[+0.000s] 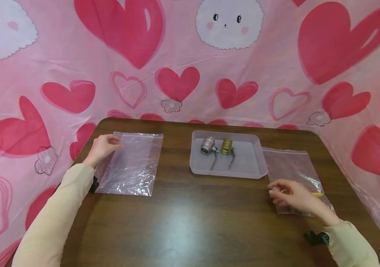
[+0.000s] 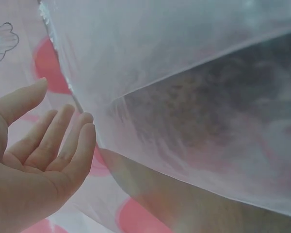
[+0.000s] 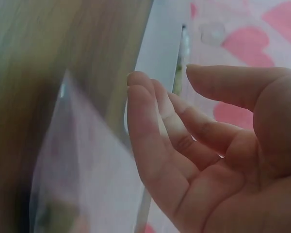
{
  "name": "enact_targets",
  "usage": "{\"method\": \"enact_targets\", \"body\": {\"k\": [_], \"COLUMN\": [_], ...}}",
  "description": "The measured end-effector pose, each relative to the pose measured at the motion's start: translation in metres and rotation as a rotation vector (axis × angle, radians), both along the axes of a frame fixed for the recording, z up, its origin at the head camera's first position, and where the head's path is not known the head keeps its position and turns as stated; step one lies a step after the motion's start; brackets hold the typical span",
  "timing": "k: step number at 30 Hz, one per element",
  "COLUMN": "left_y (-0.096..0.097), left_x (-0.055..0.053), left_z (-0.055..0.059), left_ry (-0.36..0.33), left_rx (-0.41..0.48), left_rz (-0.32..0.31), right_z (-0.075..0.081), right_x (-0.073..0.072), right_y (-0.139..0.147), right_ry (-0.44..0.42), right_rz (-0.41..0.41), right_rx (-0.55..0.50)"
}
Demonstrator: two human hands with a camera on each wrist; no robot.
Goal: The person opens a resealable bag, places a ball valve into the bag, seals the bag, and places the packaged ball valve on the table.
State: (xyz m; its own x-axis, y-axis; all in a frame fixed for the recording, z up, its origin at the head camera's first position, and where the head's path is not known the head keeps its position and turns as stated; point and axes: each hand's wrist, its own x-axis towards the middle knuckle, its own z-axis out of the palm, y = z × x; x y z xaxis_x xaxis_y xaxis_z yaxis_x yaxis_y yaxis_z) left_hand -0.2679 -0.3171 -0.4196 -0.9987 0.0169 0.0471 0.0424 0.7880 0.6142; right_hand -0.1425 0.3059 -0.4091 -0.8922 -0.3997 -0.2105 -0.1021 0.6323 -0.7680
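Note:
A clear zip bag (image 1: 133, 159) lies on the left of the table. At its upper left edge is my left hand (image 1: 104, 146), and in the left wrist view its fingers (image 2: 82, 145) are loosely bent beside the plastic with nothing between them. My right hand (image 1: 291, 194) hovers over the lower part of a second zip bag (image 1: 291, 165) on the right, its fingers loosely bent and holding nothing. A yellow piece (image 1: 317, 194) shows at that bag, partly hidden behind the hand.
A translucent white tray (image 1: 243, 170) stands between the bags, its right side by the right bag. In it lie a silver ball valve (image 1: 207, 145) and a brass ball valve (image 1: 226, 146), each with a lever. A pink heart-print sheet (image 1: 183, 48) hangs around the brown table (image 1: 176, 222).

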Motion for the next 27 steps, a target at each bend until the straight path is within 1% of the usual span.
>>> {"method": "enact_targets", "body": {"k": [5,10,15,18,21,27], "left_y": [-0.002,-0.004,-0.004,-0.004,-0.004,-0.005], "left_x": [-0.011,-0.020,-0.028,-0.031,-0.034,-0.036], "left_z": [-0.002,-0.003,-0.002,-0.001,-0.002,-0.006], "left_ry": [-0.008,-0.030,-0.013,0.004,0.007,-0.013], "left_rx": [0.010,0.012,0.001,-0.009,-0.015,0.007], "left_rz": [0.023,0.050,0.053,0.058,0.072,0.087], "right_z": [-0.002,-0.004,-0.006,-0.007,-0.008,-0.013], "right_x": [-0.001,-0.004,-0.007,-0.010,-0.014,-0.020], "right_y": [-0.025,-0.050,-0.077,-0.093,-0.112,-0.147], "right_ry": [-0.040,-0.078,-0.058,-0.049,-0.064,-0.108], "right_rz": [0.050,0.099,0.130,0.146,0.163,0.214], "right_rx": [-0.053,-0.097,-0.148,-0.196,-0.222,-0.212]}}
